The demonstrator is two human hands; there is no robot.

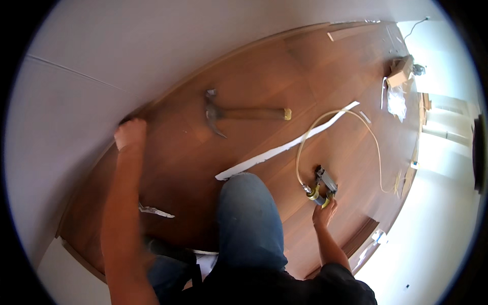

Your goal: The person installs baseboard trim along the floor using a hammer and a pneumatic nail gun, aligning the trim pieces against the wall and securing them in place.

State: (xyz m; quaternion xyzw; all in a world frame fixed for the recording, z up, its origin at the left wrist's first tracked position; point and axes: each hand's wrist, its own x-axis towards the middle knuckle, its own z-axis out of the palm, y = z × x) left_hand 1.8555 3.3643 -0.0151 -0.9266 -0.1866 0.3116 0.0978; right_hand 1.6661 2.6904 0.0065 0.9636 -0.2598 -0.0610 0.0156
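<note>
— Biggest first?
— White wall (127,46) on the left, curving far. Then brown plank floor (264,66), filling the middle, with a matching wooden trim (244,48) along the joint between the two.

— And the body?
— Kneeling on the floor; blue-jeaned knee (246,213) near, at centre.

— Left hand?
— Left hand (130,133) far out at the left, curled and pressed into the wall-floor joint, at the trim's near end. Cannot tell whether anything is inside the curl.

— Right hand?
— Right hand (324,212) near right, fingers stretched forward, tips touching the rear of the nailer (324,184). Not wrapped round it, so holding nothing.

— Where exactly is the nailer?
— Lying on the floor just beyond those fingertips, right of the knee, well apart from the wall. Pale hose (333,116) looping from its yellow fitting, far, then back right.

— Other things, in order of size?
— Long white strip (284,147) lying slantwise from the knee towards far right, under the hose loop. Hammer (239,113) flat on the floor between wall and strip, head left, handle right. Cardboard boxes (400,71) far right. Small white scrap (155,211) near the left forearm.

— Step in hand, at a guess?
— Looks like steadying the trim with one hand, reaching for the nailer with the other.

— Needs of the next move?
— Probably a full grip on the nailer handle, slack enough in the hose to cross to the wall, and steady pressure at the joint.
</note>
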